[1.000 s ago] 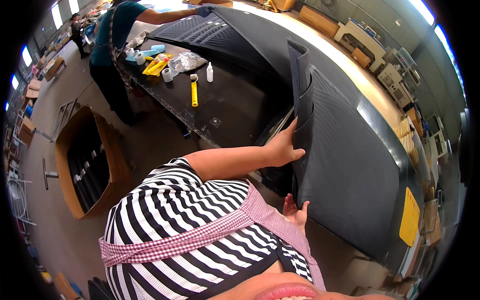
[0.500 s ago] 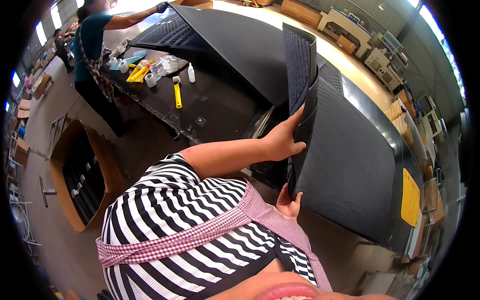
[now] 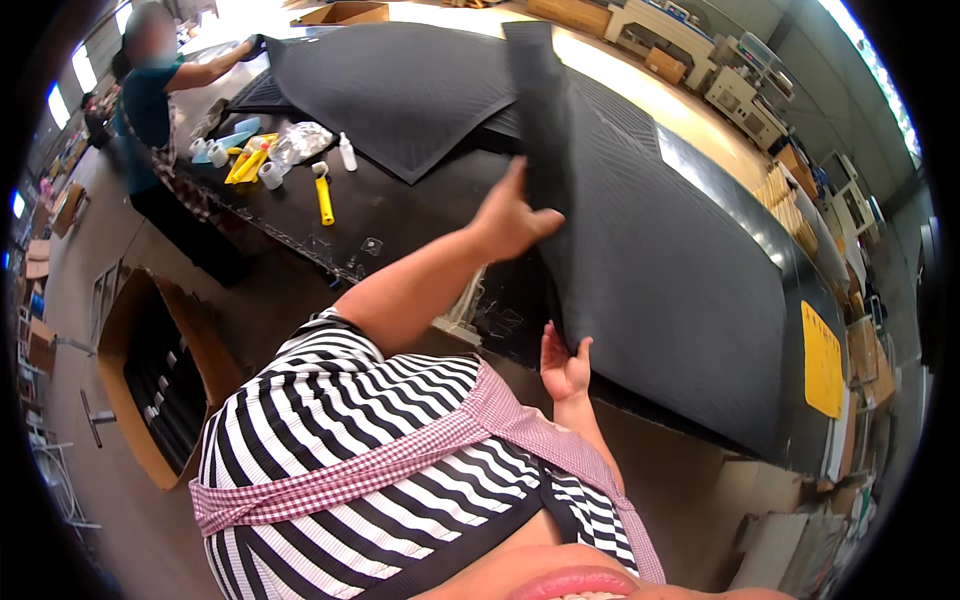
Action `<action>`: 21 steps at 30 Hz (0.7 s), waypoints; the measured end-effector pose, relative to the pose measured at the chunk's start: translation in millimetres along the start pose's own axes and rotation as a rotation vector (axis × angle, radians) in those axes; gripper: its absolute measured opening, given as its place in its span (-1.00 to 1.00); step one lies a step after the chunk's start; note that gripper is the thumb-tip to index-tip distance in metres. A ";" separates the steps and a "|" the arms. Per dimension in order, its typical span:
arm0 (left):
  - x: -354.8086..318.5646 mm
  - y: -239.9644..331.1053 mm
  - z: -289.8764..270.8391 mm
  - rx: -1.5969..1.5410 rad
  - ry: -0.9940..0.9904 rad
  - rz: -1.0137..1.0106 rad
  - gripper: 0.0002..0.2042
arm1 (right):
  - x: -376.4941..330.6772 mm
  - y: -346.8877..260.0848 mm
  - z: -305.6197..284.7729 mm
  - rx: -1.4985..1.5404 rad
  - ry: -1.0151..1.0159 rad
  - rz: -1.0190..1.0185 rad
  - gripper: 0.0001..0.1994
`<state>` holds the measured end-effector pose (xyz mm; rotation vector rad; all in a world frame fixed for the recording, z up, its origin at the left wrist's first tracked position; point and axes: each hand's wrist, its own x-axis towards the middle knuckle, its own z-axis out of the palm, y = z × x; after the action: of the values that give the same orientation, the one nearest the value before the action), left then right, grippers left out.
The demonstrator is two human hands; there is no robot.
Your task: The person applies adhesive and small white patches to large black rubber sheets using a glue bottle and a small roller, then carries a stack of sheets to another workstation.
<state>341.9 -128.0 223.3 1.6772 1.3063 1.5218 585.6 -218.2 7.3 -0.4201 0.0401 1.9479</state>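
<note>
A large black rubber mat [image 3: 680, 290] with a ribbed pattern lies over the right part of the dark table. Its left edge is lifted into a tall upright flap [image 3: 545, 110], blurred by motion. My left hand [image 3: 508, 215] holds this flap from the left, thumb on the near side and fingertips hidden behind it. Lower down, my right hand [image 3: 568, 370] has the mat's near edge between thumb and fingers, palm upward. A second black mat [image 3: 400, 90] lies farther left, one corner pointing toward me.
At the far left a person [image 3: 150, 110] holds the second mat's far end. On the dark table [image 3: 410, 215] are a yellow-handled roller [image 3: 323, 195], a white bottle [image 3: 347, 152], tape rolls [image 3: 270, 176] and crumpled plastic [image 3: 300, 142]. A yellow sheet [image 3: 822, 360] lies right; a cardboard box [image 3: 135, 430] stands lower left.
My left hand has moved left and up with the flap, which now stands straighter. My right hand shifted slightly up and left. The person has drawn the second mat to the left, away from my flap.
</note>
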 end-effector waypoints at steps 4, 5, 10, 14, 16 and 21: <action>-5.8 -47.4 -33.6 -0.430 0.038 -0.152 -0.42 | -18.4 2.5 37.0 -0.109 0.131 -0.059 -0.22; -7.5 -74.7 -37.9 -0.382 0.073 -0.160 -0.42 | -27.4 0.1 33.4 -0.074 0.222 -0.129 -0.25; -39.9 -136.1 -55.3 -0.520 0.188 -0.424 -0.37 | -91.5 -100.3 -19.8 -0.139 0.340 -0.876 -0.34; -74.1 -158.8 -45.8 -0.499 0.257 -0.423 -0.43 | -115.0 -171.4 -64.8 -0.156 0.586 -0.627 -0.23; -91.1 -169.4 -45.8 -0.725 0.229 -0.545 -0.52 | -107.8 -175.6 -58.5 -0.194 0.714 -0.579 -0.21; -119.3 -174.0 -47.7 -0.877 0.216 -0.811 -0.70 | -103.4 -188.6 -43.4 -0.198 0.636 -0.584 -0.22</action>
<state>255.2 -175.2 30.8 0.3668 0.9764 1.4259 802.6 -242.2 29.6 -1.0445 0.1197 1.1913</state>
